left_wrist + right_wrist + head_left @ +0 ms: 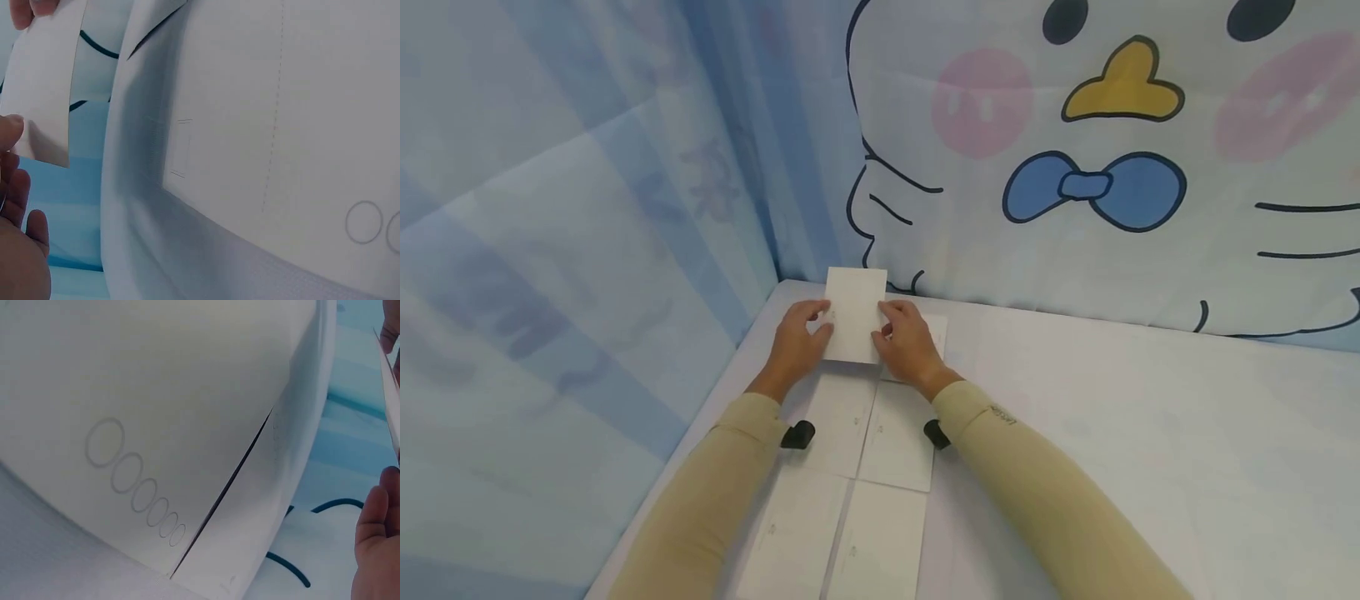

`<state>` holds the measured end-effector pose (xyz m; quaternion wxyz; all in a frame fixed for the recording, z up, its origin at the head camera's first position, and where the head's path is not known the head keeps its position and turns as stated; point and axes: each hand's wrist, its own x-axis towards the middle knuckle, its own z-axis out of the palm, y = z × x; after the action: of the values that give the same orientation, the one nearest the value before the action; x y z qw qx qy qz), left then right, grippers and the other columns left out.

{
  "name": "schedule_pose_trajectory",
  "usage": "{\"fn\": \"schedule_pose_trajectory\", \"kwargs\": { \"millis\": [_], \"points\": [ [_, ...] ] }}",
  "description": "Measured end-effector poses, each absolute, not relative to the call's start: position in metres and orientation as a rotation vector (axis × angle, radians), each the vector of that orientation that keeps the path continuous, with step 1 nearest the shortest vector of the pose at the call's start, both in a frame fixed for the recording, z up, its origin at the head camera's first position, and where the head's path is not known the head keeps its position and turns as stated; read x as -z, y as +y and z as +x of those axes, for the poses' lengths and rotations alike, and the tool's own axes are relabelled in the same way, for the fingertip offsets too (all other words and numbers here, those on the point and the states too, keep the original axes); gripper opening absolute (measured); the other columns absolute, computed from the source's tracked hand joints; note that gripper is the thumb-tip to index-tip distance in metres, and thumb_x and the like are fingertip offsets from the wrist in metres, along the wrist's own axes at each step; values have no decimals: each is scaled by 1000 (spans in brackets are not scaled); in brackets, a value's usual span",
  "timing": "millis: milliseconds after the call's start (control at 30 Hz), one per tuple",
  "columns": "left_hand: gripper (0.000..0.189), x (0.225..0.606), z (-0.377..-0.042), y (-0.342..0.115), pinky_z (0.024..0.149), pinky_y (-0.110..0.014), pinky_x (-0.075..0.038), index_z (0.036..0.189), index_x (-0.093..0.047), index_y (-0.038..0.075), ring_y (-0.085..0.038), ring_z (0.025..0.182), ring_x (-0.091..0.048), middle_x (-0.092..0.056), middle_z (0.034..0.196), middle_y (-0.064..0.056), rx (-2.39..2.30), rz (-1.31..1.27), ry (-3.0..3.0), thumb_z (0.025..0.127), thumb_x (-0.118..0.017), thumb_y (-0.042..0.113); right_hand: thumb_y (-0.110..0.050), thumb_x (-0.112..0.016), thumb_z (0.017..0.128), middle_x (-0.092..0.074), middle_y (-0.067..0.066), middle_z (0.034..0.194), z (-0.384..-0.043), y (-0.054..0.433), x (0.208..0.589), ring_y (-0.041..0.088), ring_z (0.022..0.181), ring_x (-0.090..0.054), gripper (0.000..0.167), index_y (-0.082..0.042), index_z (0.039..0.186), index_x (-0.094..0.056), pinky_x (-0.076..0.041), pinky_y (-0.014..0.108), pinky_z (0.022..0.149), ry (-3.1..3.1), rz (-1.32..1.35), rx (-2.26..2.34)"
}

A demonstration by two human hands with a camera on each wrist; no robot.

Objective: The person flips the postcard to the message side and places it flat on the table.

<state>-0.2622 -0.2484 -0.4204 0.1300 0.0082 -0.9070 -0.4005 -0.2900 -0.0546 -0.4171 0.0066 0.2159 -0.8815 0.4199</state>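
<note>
A blank-looking white card point(855, 315) is held upright above the far left of the table, between both hands. My left hand point(801, 340) pinches its left edge with thumb and fingers. At its right edge my right hand point(913, 342) pinches it in the same way. Below lie several white cards in two columns, among them a left card point(838, 417) and a right card point(898, 433). Another card point(938, 333) is partly hidden behind the right hand. In the right wrist view, a lying card point(187, 381) bears a row of printed circles.
Two nearer cards, left point(797, 525) and right point(880, 542), lie toward the front of the white table point(1112, 450). A blue patterned curtain point(565, 250) rises along the left edge. Behind the table hangs a cartoon-printed cloth point(970, 250).
</note>
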Motion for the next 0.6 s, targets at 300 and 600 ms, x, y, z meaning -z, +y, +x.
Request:
{"fn": "schedule_pose_trajectory", "kwargs": {
  "millis": [300,600],
  "points": [
    [48,431,-265,-249,106,-44,-42,144,-49,-4,-34,124,-51,-45,147,-20,1187,33,-2749,98,-58,7,-13,-62,98,-37,19,155,-289,-56,420,26,115,-57,58,5,149,-40,-45,35,105,-2896,694,-1154],
    [52,435,-266,-246,112,-43,-37,149,-44,1,-31,132,-46,-37,154,-16,1225,118,-2847,99,-58,10,-9,-64,96,-33,22,157,-285,-54,430,31,146,-29,59,10,146,-40,-24,39,118,-2968,781,-1051]
  ]
}}
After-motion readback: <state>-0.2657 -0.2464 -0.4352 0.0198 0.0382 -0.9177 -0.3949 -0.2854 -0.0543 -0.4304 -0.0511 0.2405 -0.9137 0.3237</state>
